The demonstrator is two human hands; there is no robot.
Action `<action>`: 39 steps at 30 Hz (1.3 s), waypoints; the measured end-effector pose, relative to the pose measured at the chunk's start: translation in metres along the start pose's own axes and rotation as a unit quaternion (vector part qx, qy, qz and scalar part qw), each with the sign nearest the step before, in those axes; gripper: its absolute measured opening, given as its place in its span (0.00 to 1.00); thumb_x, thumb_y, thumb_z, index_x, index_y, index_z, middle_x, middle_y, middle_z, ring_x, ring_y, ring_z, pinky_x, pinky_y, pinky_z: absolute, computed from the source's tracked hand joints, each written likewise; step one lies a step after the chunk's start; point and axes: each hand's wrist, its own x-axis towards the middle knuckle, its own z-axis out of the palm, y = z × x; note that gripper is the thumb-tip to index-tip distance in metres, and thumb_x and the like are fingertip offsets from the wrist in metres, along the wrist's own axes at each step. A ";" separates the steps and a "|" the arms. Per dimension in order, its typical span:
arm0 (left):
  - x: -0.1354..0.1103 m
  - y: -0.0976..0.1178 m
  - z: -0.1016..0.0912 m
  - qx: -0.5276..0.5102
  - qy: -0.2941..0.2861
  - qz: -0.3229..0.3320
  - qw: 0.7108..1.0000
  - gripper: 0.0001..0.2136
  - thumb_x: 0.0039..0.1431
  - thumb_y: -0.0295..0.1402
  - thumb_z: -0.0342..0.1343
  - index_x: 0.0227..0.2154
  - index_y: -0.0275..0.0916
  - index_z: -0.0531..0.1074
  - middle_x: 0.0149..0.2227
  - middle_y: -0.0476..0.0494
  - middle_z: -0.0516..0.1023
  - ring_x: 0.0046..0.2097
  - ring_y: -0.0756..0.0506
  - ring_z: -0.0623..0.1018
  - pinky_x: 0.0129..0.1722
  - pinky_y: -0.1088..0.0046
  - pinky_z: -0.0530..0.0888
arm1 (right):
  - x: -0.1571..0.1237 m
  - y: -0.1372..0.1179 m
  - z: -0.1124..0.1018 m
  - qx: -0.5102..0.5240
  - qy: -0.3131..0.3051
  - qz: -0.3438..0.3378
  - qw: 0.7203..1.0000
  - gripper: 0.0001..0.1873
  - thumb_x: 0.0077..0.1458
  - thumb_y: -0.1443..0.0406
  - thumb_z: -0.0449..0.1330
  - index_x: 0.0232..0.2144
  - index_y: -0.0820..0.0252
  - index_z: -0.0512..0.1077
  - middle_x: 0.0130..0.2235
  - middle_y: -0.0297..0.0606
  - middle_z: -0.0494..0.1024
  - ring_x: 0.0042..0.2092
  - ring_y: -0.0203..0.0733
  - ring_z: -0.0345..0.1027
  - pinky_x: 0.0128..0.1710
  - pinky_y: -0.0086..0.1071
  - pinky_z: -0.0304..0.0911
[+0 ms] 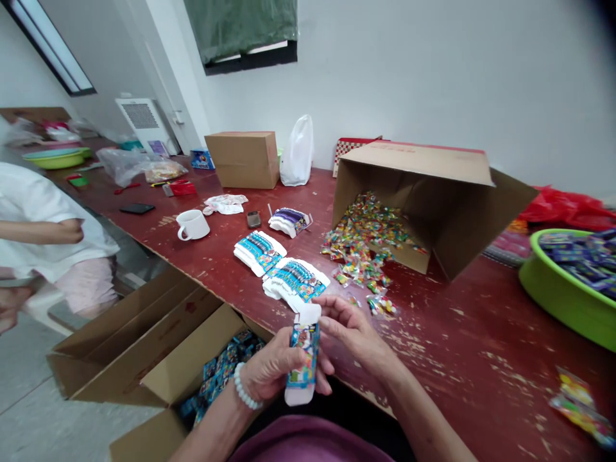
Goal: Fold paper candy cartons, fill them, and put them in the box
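Observation:
My left hand (274, 366), with a pale bead bracelet, is closed around a small blue printed candy box (304, 359), thumb across its front. White flaps stick out at both ends of the box. My right hand (353, 330) is at the box's upper end, with thumb and index finger at the edge of the top flap. Just beyond lie two stacks of flattened blue candy boxes, a nearer stack (298, 279) and a farther stack (260, 251). Small wrapped candies (368, 234) spill out of a tipped cardboard box (409, 157) onto the red table (447, 346).
An open carton (192, 321) of blue boxes stands below the table edge at left. A green basin (553, 301) of purple packets is at right. A white mug (192, 224), purple flattened boxes (289, 220) and a closed carton (243, 160) stand farther back. Another person (43, 231) sits at left.

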 end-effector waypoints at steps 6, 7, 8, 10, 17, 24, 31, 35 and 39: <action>0.003 0.000 0.004 0.042 0.074 0.007 0.996 0.19 0.47 0.41 0.68 0.34 0.31 0.73 0.27 0.40 0.79 0.24 0.43 0.80 0.23 0.73 0.75 | -0.008 0.016 0.003 0.030 0.013 -0.005 0.999 0.28 0.49 0.63 0.69 0.52 0.51 0.67 0.43 0.36 0.74 0.32 0.34 0.69 0.26 0.25 0.65; 0.004 -0.001 0.005 0.046 0.089 0.003 0.995 0.18 0.48 0.41 0.68 0.34 0.31 0.73 0.27 0.40 0.79 0.23 0.44 0.80 0.22 0.73 0.75 | -0.008 0.019 0.003 0.015 0.032 -0.014 0.999 0.29 0.48 0.64 0.69 0.53 0.51 0.67 0.44 0.37 0.74 0.36 0.35 0.70 0.29 0.25 0.66; 0.005 -0.002 0.006 0.050 0.105 -0.002 0.993 0.18 0.49 0.41 0.67 0.35 0.31 0.73 0.27 0.40 0.79 0.23 0.44 0.79 0.22 0.72 0.75 | -0.008 0.022 0.002 0.006 0.044 -0.018 0.999 0.29 0.49 0.64 0.69 0.53 0.52 0.67 0.43 0.37 0.74 0.38 0.37 0.69 0.31 0.26 0.66; 0.007 -0.003 0.007 0.055 0.125 -0.013 0.991 0.17 0.51 0.41 0.66 0.36 0.32 0.73 0.28 0.41 0.78 0.23 0.45 0.79 0.23 0.70 0.76 | -0.006 0.027 0.002 0.002 0.059 -0.012 0.998 0.25 0.50 0.63 0.67 0.51 0.54 0.70 0.40 0.37 0.76 0.35 0.36 0.69 0.30 0.27 0.65; 0.010 -0.005 0.006 0.221 0.181 0.090 0.954 0.14 0.51 0.35 0.65 0.40 0.35 0.74 0.36 0.44 0.78 0.37 0.47 0.77 0.39 0.74 0.73 | 0.005 0.025 0.005 -0.036 0.174 -0.082 0.981 0.16 0.46 0.65 0.68 0.39 0.59 0.74 0.30 0.32 0.77 0.32 0.36 0.71 0.33 0.29 0.67; 0.002 -0.005 0.025 0.241 0.259 0.190 0.916 0.36 0.51 0.32 0.64 0.62 0.49 0.56 0.52 0.43 0.74 0.48 0.44 0.76 0.49 0.67 0.72 | 0.005 0.026 0.012 0.042 0.219 -0.090 0.971 0.23 0.43 0.63 0.71 0.41 0.55 0.68 0.32 0.32 0.79 0.35 0.40 0.75 0.36 0.32 0.69; 0.002 -0.001 0.022 0.150 0.203 0.129 0.959 0.20 0.57 0.36 0.61 0.51 0.44 0.64 0.40 0.47 0.76 0.34 0.50 0.75 0.35 0.75 0.73 | -0.001 0.029 0.009 -0.009 0.167 -0.078 0.983 0.14 0.46 0.58 0.69 0.34 0.59 0.76 0.33 0.35 0.79 0.34 0.38 0.71 0.37 0.31 0.65; 0.001 -0.002 0.017 0.169 0.191 0.106 0.961 0.15 0.57 0.38 0.61 0.45 0.41 0.68 0.36 0.47 0.75 0.32 0.51 0.72 0.32 0.77 0.71 | -0.003 0.021 -0.002 -0.091 0.137 -0.038 0.986 0.14 0.47 0.56 0.68 0.26 0.62 0.77 0.27 0.35 0.77 0.30 0.37 0.67 0.33 0.30 0.62; 0.001 -0.006 0.016 0.224 0.203 0.132 0.944 0.11 0.60 0.39 0.58 0.43 0.41 0.71 0.38 0.46 0.75 0.36 0.51 0.72 0.36 0.77 0.70 | -0.001 0.017 -0.006 -0.069 0.143 -0.050 0.986 0.16 0.42 0.58 0.71 0.32 0.60 0.76 0.28 0.33 0.77 0.31 0.37 0.68 0.34 0.30 0.62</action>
